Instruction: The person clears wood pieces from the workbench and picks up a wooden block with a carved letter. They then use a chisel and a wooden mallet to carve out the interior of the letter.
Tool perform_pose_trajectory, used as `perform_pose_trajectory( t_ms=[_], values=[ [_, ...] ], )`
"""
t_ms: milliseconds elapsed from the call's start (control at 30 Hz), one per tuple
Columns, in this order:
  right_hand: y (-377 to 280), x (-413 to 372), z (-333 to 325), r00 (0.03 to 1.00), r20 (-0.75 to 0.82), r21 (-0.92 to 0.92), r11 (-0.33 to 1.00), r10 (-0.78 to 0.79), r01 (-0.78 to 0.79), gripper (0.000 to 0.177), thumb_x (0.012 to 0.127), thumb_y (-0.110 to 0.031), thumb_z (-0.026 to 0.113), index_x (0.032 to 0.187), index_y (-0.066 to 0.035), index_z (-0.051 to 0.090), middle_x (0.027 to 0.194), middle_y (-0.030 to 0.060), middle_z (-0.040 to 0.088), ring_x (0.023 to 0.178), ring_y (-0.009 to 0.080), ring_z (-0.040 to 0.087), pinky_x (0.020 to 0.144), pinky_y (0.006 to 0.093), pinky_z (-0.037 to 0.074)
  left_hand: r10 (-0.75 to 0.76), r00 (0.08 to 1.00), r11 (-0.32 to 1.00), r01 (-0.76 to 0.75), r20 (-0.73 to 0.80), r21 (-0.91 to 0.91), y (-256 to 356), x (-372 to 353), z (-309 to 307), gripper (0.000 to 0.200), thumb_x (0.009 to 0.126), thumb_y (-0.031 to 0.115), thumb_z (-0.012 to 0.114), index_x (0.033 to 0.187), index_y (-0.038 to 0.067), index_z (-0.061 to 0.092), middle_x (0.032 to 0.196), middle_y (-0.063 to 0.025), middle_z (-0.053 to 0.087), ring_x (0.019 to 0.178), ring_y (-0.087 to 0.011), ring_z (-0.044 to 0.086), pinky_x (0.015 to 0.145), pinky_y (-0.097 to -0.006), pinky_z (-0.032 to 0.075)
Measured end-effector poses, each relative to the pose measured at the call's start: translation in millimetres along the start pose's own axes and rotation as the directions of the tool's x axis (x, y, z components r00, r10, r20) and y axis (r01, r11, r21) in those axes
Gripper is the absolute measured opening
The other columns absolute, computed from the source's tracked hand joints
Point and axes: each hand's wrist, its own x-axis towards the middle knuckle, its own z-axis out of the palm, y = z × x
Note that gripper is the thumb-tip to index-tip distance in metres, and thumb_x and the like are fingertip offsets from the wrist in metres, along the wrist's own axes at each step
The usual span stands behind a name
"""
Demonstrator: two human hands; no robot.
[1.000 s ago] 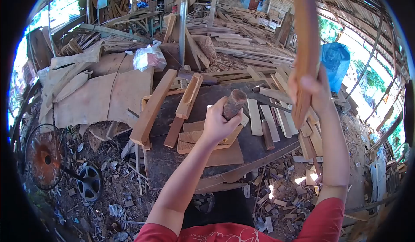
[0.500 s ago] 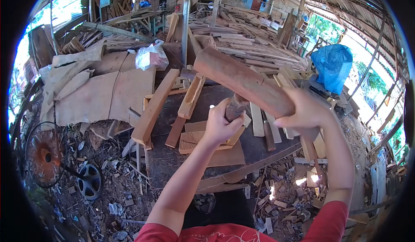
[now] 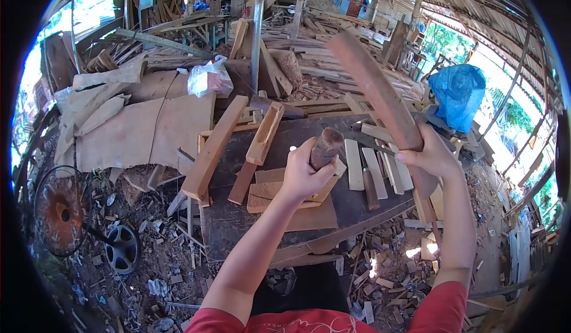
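My left hand point(image 3: 302, 173) grips a chisel by its round wooden handle point(image 3: 325, 147), held upright with its tip on a flat wooden piece point(image 3: 270, 190) on the dark workbench point(image 3: 238, 220). My right hand point(image 3: 429, 156) holds a long reddish wooden club point(image 3: 375, 92) by its lower end. The club is raised and tilted up to the left, above and to the right of the chisel handle, not touching it.
Short wooden slats point(image 3: 363, 163) and a second chisel point(image 3: 369, 189) lie right of the workpiece. A grooved block point(image 3: 264, 133) and a long plank point(image 3: 213, 147) lie to the left. Plywood sheet point(image 3: 143, 131), white bag point(image 3: 207, 77), blue tarp point(image 3: 459, 94), fan point(image 3: 59, 211), and scraps litter the ground.
The club went from raised upright, down onto the chisel handle half a second ago, and is lifted off it again now. My left hand has kept the chisel in place.
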Motion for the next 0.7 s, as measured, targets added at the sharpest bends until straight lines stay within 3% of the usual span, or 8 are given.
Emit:
perform_pose_trajectory(
  t_ms=[100,200,267,333,467,567,633,700],
  values=[
    [30.9,10.1,21.1,0.996,-0.027,0.082,0.993,0.081,-0.079,0.084,0.053,-0.038,0.077,0.116,0.007,0.046,0.104,0.0160,0.058,0.092,0.0216,0.057,0.084,0.0329,0.042,-0.015,1.000,1.000,0.015,0.010,0.001,0.5,-0.3,-1.5,0.018,0.070,0.011,0.064,0.081,0.001,0.054,0.063,-0.0082,0.056,0.055,-0.0121,0.051,0.055,-0.0262,0.044],
    [71.7,22.3,53.7,0.998,-0.050,-0.036,0.999,0.027,-0.029,0.065,0.055,-0.038,0.076,0.099,0.007,0.059,0.092,0.0189,0.063,0.088,0.0243,0.061,0.081,0.0338,0.045,-0.009,1.000,1.000,0.009,-0.003,-0.013,0.6,-0.2,0.4,0.019,0.070,0.012,0.065,0.082,0.001,0.054,0.063,-0.0082,0.056,0.055,-0.0120,0.051,0.055,-0.0262,0.044],
    [99.3,31.2,81.2,0.969,0.065,-0.314,0.926,0.240,-0.208,0.060,0.055,-0.038,0.074,0.096,0.004,0.061,0.092,0.0217,0.063,0.086,0.0311,0.063,0.077,0.0375,0.048,-0.033,0.999,0.999,0.033,-0.003,0.013,-3.0,-1.6,1.0,0.020,0.071,0.012,0.065,0.083,0.001,0.055,0.063,-0.0083,0.056,0.055,-0.0119,0.051,0.055,-0.0259,0.044],
    [124.1,37.3,107.2,0.952,0.122,-0.407,0.889,0.282,-0.211,0.057,0.055,-0.038,0.073,0.092,0.004,0.062,0.093,0.0231,0.062,0.084,0.0350,0.062,0.075,0.0396,0.049,-0.011,1.000,1.000,0.011,-0.013,0.004,-3.7,-2.6,2.0,0.020,0.071,0.012,0.065,0.083,0.001,0.055,0.063,-0.0084,0.056,0.055,-0.0115,0.051,0.056,-0.0257,0.044],
    [160.2,44.2,149.9,0.971,0.061,-0.406,0.895,0.230,-0.186,0.058,0.054,-0.038,0.074,0.094,0.002,0.062,0.086,0.0207,0.064,0.079,0.0337,0.063,0.073,0.0383,0.050,-0.001,1.000,1.000,0.000,-0.010,-0.030,-2.2,-2.7,-0.4,0.020,0.071,0.011,0.065,0.083,0.000,0.055,0.065,-0.0087,0.057,0.057,-0.0101,0.051,0.056,-0.0253,0.044],
    [156.1,44.9,163.1,0.967,0.010,-0.530,0.821,0.255,-0.211,0.061,0.059,-0.042,0.073,0.100,0.000,0.060,0.091,0.0195,0.063,0.084,0.0329,0.062,0.075,0.0380,0.050,0.006,1.000,1.000,-0.007,-0.008,-0.024,-0.9,-3.6,-2.7,0.019,0.071,0.010,0.065,0.083,0.000,0.054,0.063,-0.0079,0.056,0.057,-0.0092,0.049,0.056,-0.0253,0.043],
    [146.0,49.2,161.8,0.966,0.008,-0.626,0.755,0.257,-0.195,0.069,0.064,-0.048,0.069,0.114,-0.002,0.054,0.108,0.0204,0.057,0.100,0.0324,0.056,0.078,0.0380,0.050,0.016,1.000,1.000,-0.016,-0.009,-0.021,0.1,-3.5,-2.5,0.018,0.071,0.010,0.065,0.082,0.000,0.054,0.063,-0.0076,0.056,0.056,-0.0092,0.048,0.055,-0.0252,0.043],
    [138.3,57.0,160.3,0.985,-0.084,-0.484,0.858,0.150,-0.172,0.073,0.067,-0.050,0.068,0.119,-0.003,0.050,0.114,0.0196,0.052,0.107,0.0315,0.052,0.083,0.0382,0.048,0.005,1.000,1.000,-0.005,-0.011,-0.028,1.2,-4.0,-2.7,0.018,0.071,0.010,0.066,0.082,0.000,0.054,0.063,-0.0073,0.055,0.056,-0.0092,0.048,0.055,-0.0252,0.043]
  ],
)
